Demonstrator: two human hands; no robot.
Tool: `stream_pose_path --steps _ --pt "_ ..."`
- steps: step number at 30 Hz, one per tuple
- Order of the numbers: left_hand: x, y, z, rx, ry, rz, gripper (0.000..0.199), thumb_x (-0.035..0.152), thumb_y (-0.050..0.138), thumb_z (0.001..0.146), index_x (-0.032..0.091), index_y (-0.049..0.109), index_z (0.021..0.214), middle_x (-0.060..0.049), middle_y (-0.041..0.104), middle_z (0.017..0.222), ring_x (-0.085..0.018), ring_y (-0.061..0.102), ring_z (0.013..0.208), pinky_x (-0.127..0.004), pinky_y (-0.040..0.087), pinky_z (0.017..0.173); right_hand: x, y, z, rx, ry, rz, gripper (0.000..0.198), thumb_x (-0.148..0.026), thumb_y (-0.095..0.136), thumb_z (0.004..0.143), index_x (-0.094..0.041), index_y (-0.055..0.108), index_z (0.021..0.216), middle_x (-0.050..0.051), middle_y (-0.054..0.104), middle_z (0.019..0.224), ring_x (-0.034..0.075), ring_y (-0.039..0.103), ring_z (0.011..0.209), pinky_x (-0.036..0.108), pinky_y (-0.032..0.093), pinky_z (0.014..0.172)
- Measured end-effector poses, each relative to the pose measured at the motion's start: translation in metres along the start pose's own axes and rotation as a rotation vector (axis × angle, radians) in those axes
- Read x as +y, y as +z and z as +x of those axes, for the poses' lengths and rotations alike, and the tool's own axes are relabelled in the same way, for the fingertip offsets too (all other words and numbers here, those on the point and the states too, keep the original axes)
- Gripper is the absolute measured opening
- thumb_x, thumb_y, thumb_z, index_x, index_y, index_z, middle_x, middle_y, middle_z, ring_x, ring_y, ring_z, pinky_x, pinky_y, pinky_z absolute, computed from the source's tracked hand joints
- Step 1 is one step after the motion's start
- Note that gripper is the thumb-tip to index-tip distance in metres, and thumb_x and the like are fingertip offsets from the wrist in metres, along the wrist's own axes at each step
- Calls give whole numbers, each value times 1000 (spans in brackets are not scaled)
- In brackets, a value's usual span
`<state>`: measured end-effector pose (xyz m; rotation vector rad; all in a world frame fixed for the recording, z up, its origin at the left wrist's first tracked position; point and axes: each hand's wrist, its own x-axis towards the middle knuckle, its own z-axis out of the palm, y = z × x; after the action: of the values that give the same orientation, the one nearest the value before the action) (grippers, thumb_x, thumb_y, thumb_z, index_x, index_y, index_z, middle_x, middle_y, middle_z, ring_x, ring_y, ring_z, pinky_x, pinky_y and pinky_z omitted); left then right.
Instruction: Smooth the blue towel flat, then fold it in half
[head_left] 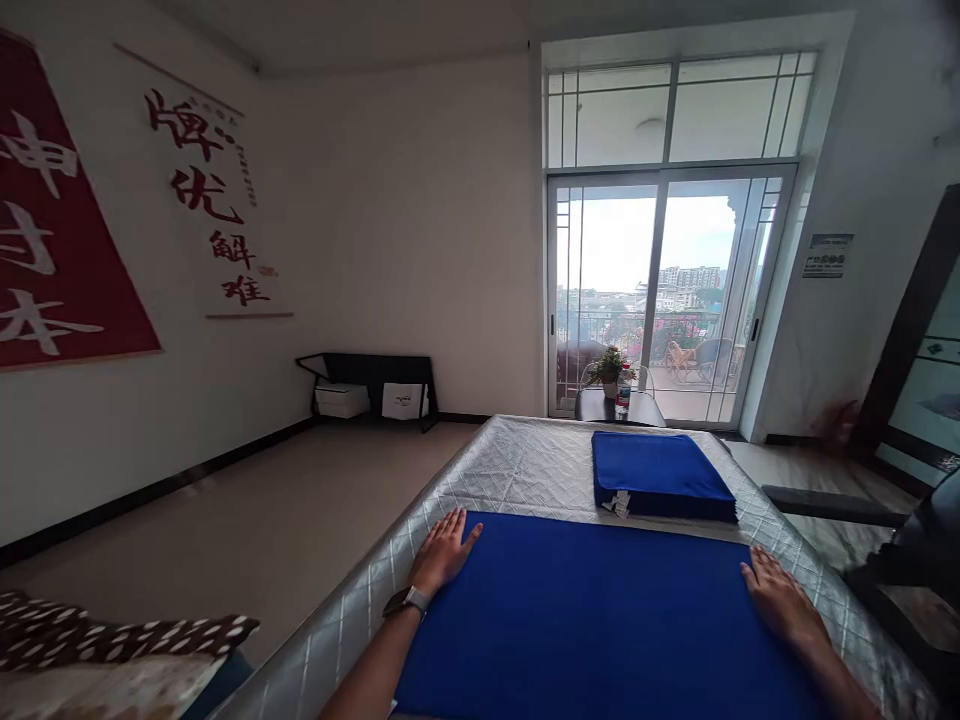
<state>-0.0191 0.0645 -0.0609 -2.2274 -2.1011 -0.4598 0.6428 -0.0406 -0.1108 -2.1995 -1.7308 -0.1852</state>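
Note:
A blue cloth (600,620) lies spread flat on a table with a silver quilted cover (517,462). My left hand (444,550) rests flat at the cloth's far left corner, fingers stretched out, a watch on the wrist. At the far right corner my right hand (780,595) lies on the edge, its fingers extended too. Neither hand grips anything. Beyond the cloth sits a neat stack of folded blue cloths (660,470), with white tags showing at its near left corner. The near edge of the spread cloth runs mostly out of the picture.
Past the table's far end, a small dark table (645,408) holds a potted plant (609,372) and a bottle (623,390). A black rack (367,375) stands by the wall. Patterned fabric (120,650) is at lower left, a dark bench (832,505) at right.

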Motion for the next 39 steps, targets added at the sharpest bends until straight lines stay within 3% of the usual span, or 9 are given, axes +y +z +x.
stream_pose_path --steps 7,12,14,17,21,24,28,33,39 --pt "4 -11 -1 -33 4 3 70 52 26 99 4 43 147 -20 36 155 -29 30 147 -47 23 120 -37 -34 -8 40 79 -96 75 -42 16 87 -4 46 144 15 45 152 26 36 143 43 27 119" --pt "19 -29 -2 24 44 -23 65 50 25 100 9 47 146 -17 42 154 -29 32 146 -47 26 119 -77 -50 -17 159 -29 -126 69 -35 20 88 -4 52 141 16 48 149 27 36 143 45 22 121" --pt "39 -32 -3 32 107 -50 64 48 24 100 11 46 147 -15 42 155 -29 30 147 -47 24 120 -107 -53 -19 125 -71 -62 66 -34 22 89 -9 53 141 12 50 148 25 37 142 45 25 120" --pt "90 -27 -6 -16 274 -130 63 48 21 100 16 48 147 -13 46 153 -28 34 145 -47 24 122 -167 -55 -20 37 -163 46 63 -34 22 91 -13 51 143 8 50 149 22 38 142 40 28 120" --pt "170 -5 -12 -77 440 -184 64 59 21 99 28 50 146 -7 47 152 -21 36 145 -35 28 121 -252 -52 -20 -93 -312 153 60 -31 24 94 -11 48 145 9 45 152 21 35 144 38 28 120" --pt "212 13 -19 -110 532 -226 69 61 16 99 25 45 150 -10 43 154 -23 31 146 -40 28 122 -292 -42 -23 -165 -393 148 60 -24 23 94 -11 43 148 10 39 155 21 31 146 38 26 120" --pt "228 25 -29 -111 552 -259 71 55 10 102 15 38 152 -14 40 156 -25 26 149 -49 24 123 -306 -25 -28 -219 -436 79 61 -23 28 93 -12 35 152 9 30 159 23 24 148 41 21 121" --pt "225 23 -34 -84 540 -211 67 52 9 104 14 36 153 -10 36 159 -22 22 150 -46 20 124 -300 -17 -30 -203 -422 66 61 -27 21 97 -11 27 155 8 22 162 21 19 150 39 15 122" --pt "226 26 -29 -106 529 -157 67 51 11 105 11 35 153 -11 33 160 -22 22 150 -42 21 123 -302 -21 -28 -245 -360 69 61 -31 18 98 -12 27 155 7 25 162 18 18 150 35 12 122"
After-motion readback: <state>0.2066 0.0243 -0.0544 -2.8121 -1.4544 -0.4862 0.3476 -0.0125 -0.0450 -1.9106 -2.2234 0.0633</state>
